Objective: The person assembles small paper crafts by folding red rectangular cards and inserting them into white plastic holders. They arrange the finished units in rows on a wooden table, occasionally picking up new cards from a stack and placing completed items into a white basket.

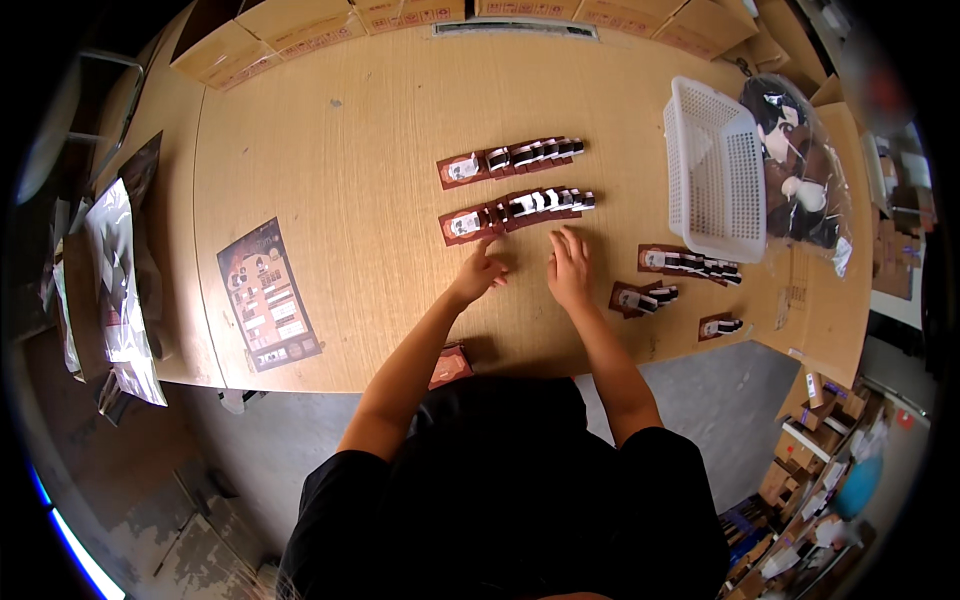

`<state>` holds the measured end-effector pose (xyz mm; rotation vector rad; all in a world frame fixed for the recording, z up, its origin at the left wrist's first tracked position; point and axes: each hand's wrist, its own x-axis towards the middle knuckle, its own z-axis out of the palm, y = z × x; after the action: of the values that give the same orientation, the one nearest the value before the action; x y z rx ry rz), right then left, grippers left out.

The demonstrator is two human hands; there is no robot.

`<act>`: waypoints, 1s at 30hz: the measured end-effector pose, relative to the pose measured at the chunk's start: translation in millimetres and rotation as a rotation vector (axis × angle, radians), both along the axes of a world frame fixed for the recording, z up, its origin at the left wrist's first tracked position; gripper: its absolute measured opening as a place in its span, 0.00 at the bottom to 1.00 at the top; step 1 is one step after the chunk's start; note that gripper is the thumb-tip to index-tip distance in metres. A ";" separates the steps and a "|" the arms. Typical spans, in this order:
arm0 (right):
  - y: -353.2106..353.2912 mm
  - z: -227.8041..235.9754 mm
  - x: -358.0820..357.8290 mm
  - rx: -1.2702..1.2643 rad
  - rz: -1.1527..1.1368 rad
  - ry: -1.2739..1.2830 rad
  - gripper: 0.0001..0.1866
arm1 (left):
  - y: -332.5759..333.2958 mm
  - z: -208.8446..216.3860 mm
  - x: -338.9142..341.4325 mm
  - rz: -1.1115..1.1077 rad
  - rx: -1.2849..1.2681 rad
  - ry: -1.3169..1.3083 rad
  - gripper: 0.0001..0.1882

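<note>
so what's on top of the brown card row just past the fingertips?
Black-and-white pieces sit on the brown card row; the cards overlap, so most card faces are covered.

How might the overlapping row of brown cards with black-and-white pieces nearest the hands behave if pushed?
The card row would probably shift unevenly, since its pieces overlap. It looks light, its pieces being small. Tipping seems unlikely given its long, low shape.
</note>
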<state>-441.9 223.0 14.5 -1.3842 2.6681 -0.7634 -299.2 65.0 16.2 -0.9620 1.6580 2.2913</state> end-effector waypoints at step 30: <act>-7.2 6.7 66.6 0.033 0.198 0.024 0.26 | -43.3 3.2 74.9 0.560 0.512 -0.023 0.19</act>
<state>-375.3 215.8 21.2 -1.6277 2.4981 -0.6828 -224.3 21.6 19.4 -1.4252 0.7603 2.8122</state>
